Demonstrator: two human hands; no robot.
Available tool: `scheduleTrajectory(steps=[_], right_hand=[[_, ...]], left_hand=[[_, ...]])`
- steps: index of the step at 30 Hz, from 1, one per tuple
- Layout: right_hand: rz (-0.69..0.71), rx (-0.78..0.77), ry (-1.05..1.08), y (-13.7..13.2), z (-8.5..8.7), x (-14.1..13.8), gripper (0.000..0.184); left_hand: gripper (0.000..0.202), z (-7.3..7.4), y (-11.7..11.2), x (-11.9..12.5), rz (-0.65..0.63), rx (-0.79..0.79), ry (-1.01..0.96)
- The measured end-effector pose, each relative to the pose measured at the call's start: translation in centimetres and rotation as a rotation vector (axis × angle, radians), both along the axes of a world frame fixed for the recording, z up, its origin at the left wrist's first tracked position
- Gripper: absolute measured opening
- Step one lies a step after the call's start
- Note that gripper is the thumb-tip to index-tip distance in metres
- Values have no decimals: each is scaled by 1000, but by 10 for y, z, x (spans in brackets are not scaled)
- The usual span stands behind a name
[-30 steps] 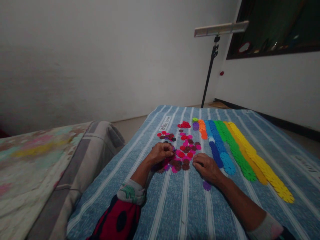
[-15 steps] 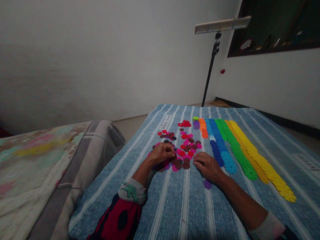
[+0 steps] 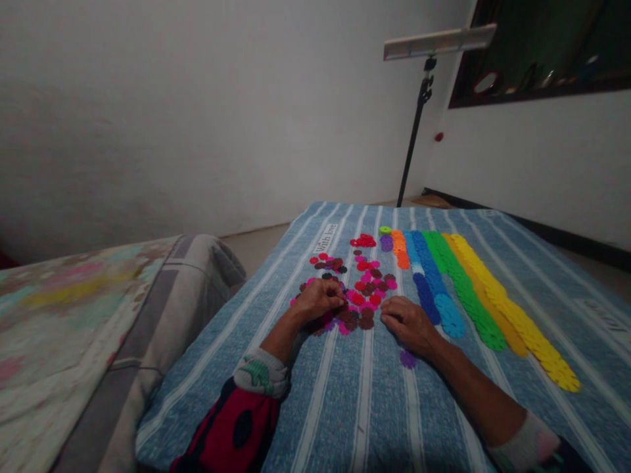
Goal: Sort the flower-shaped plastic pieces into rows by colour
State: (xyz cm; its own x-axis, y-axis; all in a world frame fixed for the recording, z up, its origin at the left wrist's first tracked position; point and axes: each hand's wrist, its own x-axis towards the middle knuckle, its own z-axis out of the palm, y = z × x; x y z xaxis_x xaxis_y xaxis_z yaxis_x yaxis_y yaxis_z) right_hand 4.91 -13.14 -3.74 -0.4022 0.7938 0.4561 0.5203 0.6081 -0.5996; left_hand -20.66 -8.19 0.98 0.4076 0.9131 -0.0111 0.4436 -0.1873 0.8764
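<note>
My left hand [image 3: 320, 299] is over the left side of a loose pile of pink, red and brown discs [image 3: 365, 301], its fingertips pinched together; what they hold, if anything, is hidden. To the right of the pile, my right hand [image 3: 405, 319] has its fingers curled closed, and I cannot make out anything in them. A purple disc [image 3: 408, 359] lies just below the right wrist. Beyond the right hand run overlapping rows of discs: dark blue [image 3: 426, 299], light blue [image 3: 449, 315], green [image 3: 468, 293] and yellow [image 3: 517, 314]. Small red [image 3: 363, 240] and orange [image 3: 400, 249] groups lie farther back.
A blue striped cloth [image 3: 236, 387] covers the table. At left stands a surface draped with a patterned cover [image 3: 73, 328]. Behind the table, a black stand [image 3: 415, 131] carries a flat light panel [image 3: 438, 42] near the walls and a dark window [image 3: 557, 52].
The whole view has shifted very slightly. Both hands keep nearly the same place and pose, and the discs look unmoved.
</note>
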Motion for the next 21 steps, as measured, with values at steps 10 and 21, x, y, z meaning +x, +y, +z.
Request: scheduleTrajectory(steps=[10,21], right_hand=[[242,-532,3,-5,29,40,21],[250,-463,-152,-17,29,36,14]], left_hand=[[6,-5,2,4,-23,4,-56],[10,6,-4,3,14,-6,-47]])
